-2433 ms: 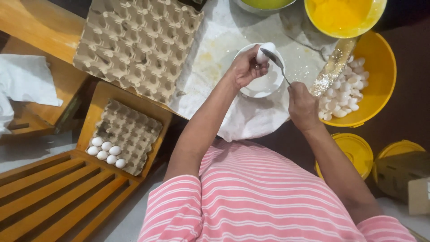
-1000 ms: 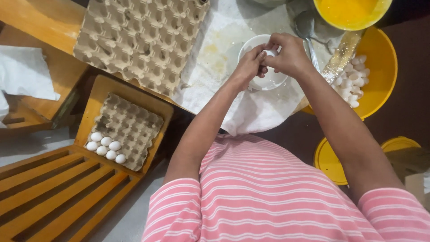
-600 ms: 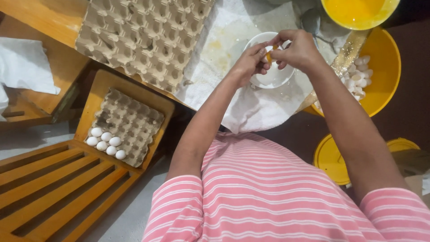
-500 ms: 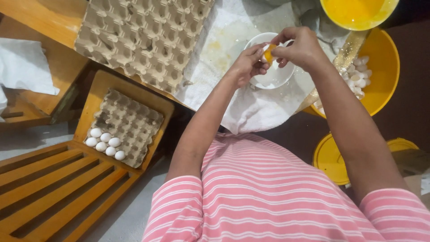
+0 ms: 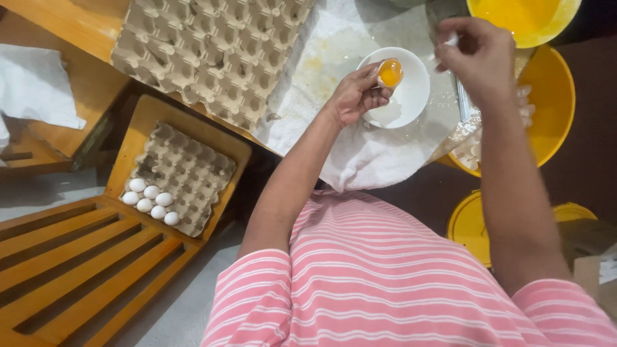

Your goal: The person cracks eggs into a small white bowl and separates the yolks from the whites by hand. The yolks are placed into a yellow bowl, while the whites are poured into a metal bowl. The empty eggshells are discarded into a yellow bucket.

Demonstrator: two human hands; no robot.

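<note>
Since half a second ago, parted: right hand drawn up and off to the right, away from the white bowl, left hand left alone over it. Left hand closed in a pinch on a half eggshell, cup turned upward, yolk sitting orange inside it. Held directly above the bowl's near-left part, just over the rim, so straight down from the shell lies the bowl's white floor; cannot tell whether shell and rim touch. Right hand curled shut on something small and pale at the fingertips, likely the other shell half, too hidden to be sure; a thin metal handle showing just below that hand, its end out of sight. Left hand clearly the nearer of the two to the bowl; right hand nearer to the yellow bowl of beaten yolk at the top edge. Beyond, a white cloth under the bowl on the table, a yellow tub with white shells to the right, a large empty egg tray to the left, and lower left a smaller tray with a few white eggs in a wooden crate.
</note>
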